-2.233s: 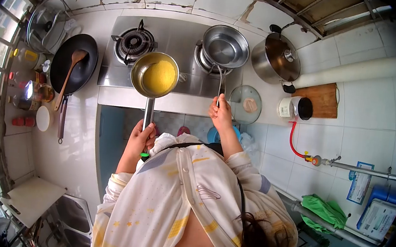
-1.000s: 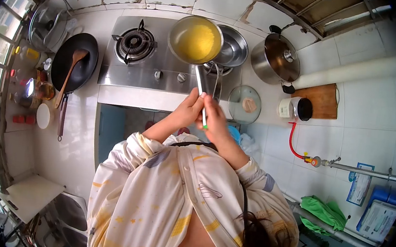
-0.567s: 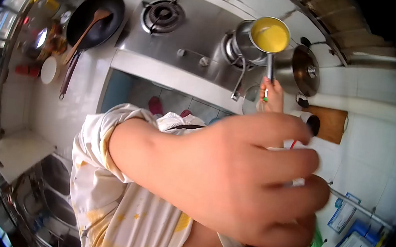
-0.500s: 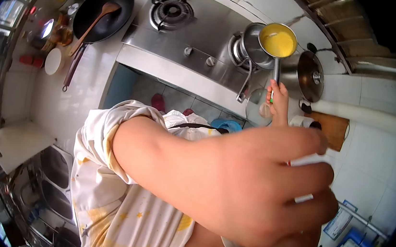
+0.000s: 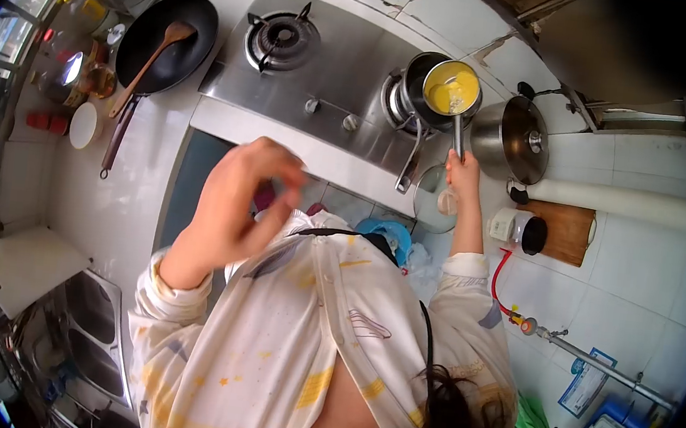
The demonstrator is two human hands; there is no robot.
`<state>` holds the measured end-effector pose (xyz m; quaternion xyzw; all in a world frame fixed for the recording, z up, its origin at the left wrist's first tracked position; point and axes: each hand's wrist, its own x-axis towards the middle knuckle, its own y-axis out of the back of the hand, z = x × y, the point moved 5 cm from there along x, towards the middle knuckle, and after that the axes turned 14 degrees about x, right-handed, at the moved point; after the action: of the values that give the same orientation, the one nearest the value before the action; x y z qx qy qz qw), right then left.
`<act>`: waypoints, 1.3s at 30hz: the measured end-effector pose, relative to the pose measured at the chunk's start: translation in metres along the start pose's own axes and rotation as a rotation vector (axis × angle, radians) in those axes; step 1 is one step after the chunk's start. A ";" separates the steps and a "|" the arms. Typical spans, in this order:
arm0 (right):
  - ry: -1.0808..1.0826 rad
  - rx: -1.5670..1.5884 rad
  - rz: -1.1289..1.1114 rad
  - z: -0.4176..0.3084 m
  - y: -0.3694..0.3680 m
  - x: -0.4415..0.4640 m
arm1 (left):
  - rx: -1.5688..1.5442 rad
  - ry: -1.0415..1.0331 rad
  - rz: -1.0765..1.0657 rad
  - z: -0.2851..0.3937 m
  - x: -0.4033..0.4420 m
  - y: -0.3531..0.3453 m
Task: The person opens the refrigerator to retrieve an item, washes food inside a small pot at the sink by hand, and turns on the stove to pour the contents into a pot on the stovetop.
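Observation:
My right hand is closed around the long handle of a small saucepan. The pan is raised over a dark pot on the right burner and overlaps it in view. Inside the pan lies a yellow mass, uneven, with a pale shiny patch near the handle side. My left hand is in the air before my body, left of my shirt front. Its fingers are bent and slightly blurred, with a gap between thumb and fingers, and nothing shows in it.
A black wok with a wooden spatula lies left of the gas stove. A large lidded pot stands right of the pan. Near my right hand are a glass lid and a wooden board. Sinks lie lower left.
My left hand has moved from close before the camera at lower right to the left side, and its fingers have loosened. The saucepan stays in my right hand; its yellow content looks less even.

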<state>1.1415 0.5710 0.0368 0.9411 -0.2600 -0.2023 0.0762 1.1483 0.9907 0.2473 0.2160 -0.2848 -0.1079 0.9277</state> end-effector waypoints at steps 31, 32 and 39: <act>-0.267 0.614 -0.183 -0.013 0.008 -0.050 | 0.161 1.243 0.060 -0.276 -0.414 -0.075; -0.277 0.612 -0.185 -0.013 0.010 -0.052 | 0.164 1.252 0.058 -0.279 -0.417 -0.075; -0.173 0.561 -0.093 -0.028 0.026 -0.064 | 0.214 1.107 -0.012 -0.320 -0.386 -0.095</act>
<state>1.0908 0.5833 0.0905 0.9156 -0.2680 -0.2051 -0.2187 1.0108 1.1399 -0.2207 0.3350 0.2361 0.0457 0.9110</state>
